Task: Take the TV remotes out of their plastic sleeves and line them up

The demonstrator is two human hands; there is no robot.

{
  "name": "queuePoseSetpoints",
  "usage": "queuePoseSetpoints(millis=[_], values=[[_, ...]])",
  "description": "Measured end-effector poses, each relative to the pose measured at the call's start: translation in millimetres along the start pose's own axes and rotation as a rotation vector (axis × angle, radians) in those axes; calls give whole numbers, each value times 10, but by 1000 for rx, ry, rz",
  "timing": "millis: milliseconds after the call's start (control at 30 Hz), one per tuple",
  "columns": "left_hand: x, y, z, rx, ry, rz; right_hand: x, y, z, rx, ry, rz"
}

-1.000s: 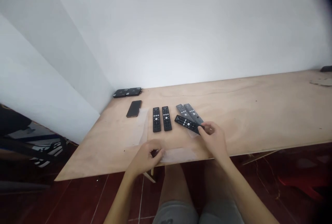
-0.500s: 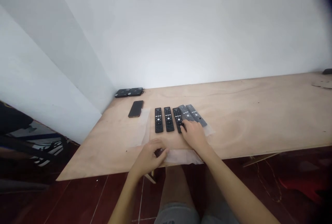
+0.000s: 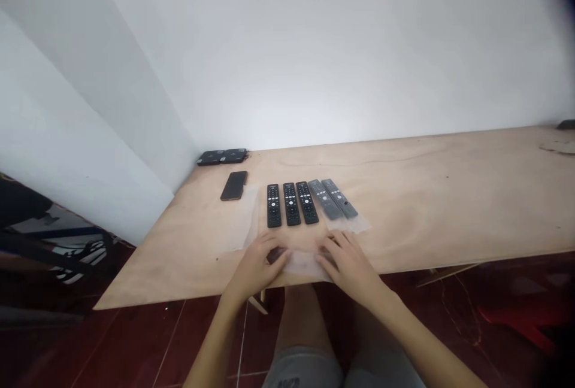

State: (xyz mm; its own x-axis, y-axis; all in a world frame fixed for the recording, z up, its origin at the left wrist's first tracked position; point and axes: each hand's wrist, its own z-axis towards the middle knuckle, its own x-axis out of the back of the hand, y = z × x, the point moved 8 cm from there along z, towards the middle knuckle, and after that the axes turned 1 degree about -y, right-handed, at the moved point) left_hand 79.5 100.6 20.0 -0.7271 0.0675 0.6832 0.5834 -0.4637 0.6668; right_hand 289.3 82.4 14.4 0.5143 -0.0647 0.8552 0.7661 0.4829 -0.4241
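Observation:
A clear plastic sleeve (image 3: 304, 263) lies flat along the table's front edge, between my hands. At its left end rests my left hand (image 3: 259, 262), fingers curved and thumb apart from them. My right hand (image 3: 349, 262) lies over its right end, fingers spread and touching the plastic. Just beyond are three bare black remote controls, the left remote (image 3: 274, 205), the middle remote (image 3: 291, 203) and the right remote (image 3: 308, 202), side by side. Two more remotes, one sleeved remote (image 3: 325, 199) and another sleeved remote (image 3: 339, 198), look greyish inside clear plastic and lie slanted to the right.
Left of the remotes lies another plastic sleeve (image 3: 245, 220), with a dark phone (image 3: 234, 185) beside it. Two flat black boxes (image 3: 222, 157) sit in the far left corner against the white wall (image 3: 341, 52). The wooden table (image 3: 440, 196) stretches right, towards a dark object (image 3: 566, 124).
My right hand has drawn back from the third remote to the sleeve at the front edge. That remote now lies nearly parallel with its neighbours. My left hand has barely moved.

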Motion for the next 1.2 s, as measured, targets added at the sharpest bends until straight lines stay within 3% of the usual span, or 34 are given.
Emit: queuePoseSetpoints(millis=[200,433,633,700,767,900,967,1100,1200], values=[[100,-265,-12,115,96,-73,85,260,-70,-32,27,231],[183,-597,-112,306,325,-646,88,598,-24,-180,79,616],[245,-790,-196,444,528,-844,70,752,17,-198,124,684],[295,-791,-227,441,582,-782,78,749,12,-192,124,654],[361,-720,-261,420,603,-588,95,714,4,-180,115,626],[417,-436,-273,342,518,-1,135,594,-2,-127,67,610],[376,-335,-244,278,459,156,147,571,-4,-118,55,628],[263,-366,-191,288,376,106,135,618,-27,-138,45,658],[295,-381,-201,313,444,-150,160,652,-64,-126,32,674]])
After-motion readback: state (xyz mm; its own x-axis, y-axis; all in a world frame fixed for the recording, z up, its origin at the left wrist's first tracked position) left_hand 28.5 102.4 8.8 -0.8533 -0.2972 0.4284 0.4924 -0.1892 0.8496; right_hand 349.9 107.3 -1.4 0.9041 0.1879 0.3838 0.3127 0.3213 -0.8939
